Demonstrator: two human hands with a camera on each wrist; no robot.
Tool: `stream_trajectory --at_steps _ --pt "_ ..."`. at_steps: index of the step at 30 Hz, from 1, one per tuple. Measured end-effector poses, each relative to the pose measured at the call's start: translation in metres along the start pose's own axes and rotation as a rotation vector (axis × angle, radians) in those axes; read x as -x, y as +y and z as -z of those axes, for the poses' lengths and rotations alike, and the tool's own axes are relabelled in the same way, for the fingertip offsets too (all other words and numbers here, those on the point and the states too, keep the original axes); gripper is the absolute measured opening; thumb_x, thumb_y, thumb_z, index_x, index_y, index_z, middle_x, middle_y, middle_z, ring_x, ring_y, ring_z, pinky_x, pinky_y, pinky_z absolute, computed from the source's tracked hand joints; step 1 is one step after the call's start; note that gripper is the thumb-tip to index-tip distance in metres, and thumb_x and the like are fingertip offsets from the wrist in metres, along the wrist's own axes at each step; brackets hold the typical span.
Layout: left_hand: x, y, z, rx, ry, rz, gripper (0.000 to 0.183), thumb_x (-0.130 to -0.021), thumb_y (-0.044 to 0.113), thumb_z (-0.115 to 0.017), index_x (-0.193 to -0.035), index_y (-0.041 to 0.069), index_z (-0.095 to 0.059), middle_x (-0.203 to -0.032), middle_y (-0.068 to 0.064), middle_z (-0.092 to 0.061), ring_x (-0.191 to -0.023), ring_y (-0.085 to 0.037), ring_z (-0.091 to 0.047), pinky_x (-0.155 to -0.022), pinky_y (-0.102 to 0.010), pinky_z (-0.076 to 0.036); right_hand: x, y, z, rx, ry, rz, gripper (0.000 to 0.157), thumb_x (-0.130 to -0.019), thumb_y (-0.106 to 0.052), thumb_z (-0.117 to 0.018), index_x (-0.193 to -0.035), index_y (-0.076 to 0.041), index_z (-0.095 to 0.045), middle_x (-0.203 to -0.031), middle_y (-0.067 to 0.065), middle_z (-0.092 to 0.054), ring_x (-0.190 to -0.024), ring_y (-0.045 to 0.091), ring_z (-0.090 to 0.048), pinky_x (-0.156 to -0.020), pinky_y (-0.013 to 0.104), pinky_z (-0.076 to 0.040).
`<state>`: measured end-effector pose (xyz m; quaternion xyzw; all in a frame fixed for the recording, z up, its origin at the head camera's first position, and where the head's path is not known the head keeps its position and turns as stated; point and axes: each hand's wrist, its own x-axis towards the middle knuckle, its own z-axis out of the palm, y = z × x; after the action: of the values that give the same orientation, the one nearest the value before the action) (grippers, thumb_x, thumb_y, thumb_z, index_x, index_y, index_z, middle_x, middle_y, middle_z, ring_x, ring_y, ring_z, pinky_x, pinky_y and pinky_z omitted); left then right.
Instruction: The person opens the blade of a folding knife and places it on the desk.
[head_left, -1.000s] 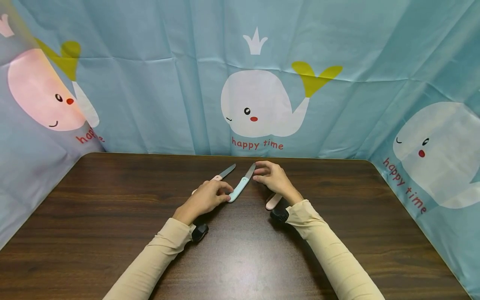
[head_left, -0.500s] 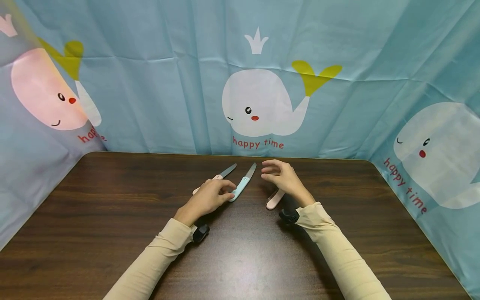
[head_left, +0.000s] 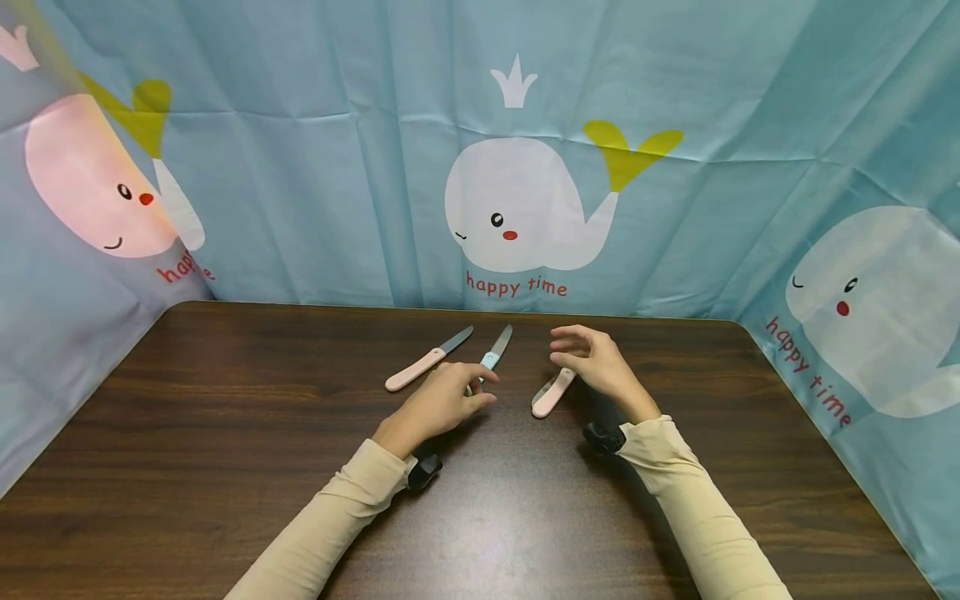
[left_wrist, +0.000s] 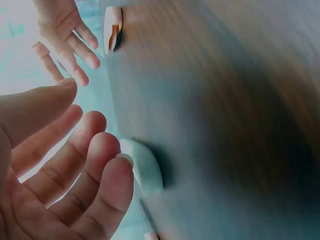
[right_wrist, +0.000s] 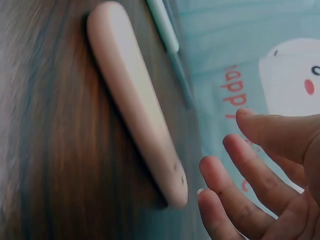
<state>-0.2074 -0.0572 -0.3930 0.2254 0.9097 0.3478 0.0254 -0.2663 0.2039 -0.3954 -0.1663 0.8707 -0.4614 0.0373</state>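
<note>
Folded knife (head_left: 552, 394), right of the blue knife (head_left: 492, 357), seems left to be opened; by the right hand (head_left: 600, 369), fingers spread, nothing is held. Blue knife, unfolded, is partly hidden by the left hand (head_left: 442, 400), fingers loosely apart. Left of blue knife, pink knife (head_left: 421, 366) is unfolded.

Three knives (head_left: 491, 360) abreast on the table (head_left: 225, 417)

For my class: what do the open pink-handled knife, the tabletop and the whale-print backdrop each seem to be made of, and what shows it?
Pink handle: probably smooth plastic, from its even, pale color.
Blade: likely metal, judging by its grey look.
Tabletop: dark wood grain and glossy glare suggest varnished wood or laminate.
Backdrop: creases and sheen suggest thin synthetic cloth or plastic.
</note>
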Motion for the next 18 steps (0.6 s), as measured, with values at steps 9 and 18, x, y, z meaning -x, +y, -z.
stream_trajectory --at_steps 9,18 --pt "-0.008 0.008 -0.015 0.034 -0.023 -0.003 0.025 -0.09 0.016 -0.074 -0.113 0.007 -0.071 -0.073 0.002 -0.065 -0.062 -0.007 -0.051 -0.058 -0.021 -0.041 0.009 0.014 0.01 0.015 -0.015 -0.008 0.039 -0.093 -0.001 -0.066 -0.13 0.007 -0.057 -0.12 0.029 -0.066 -0.109 0.041 -0.067 -0.082 0.031 -0.057" --pt "-0.013 0.016 -0.026 0.038 -0.048 -0.02 0.026 -0.09 0.016 -0.074 -0.113 0.006 -0.071 -0.072 0.003 -0.062 -0.061 -0.006 -0.048 -0.057 -0.021 -0.038 0.017 0.022 0.02 0.214 -0.014 0.024 0.031 -0.093 -0.003 -0.066 -0.123 0.003 -0.064 -0.117 0.022 -0.07 -0.104 0.036 -0.069 -0.082 0.04 -0.055"
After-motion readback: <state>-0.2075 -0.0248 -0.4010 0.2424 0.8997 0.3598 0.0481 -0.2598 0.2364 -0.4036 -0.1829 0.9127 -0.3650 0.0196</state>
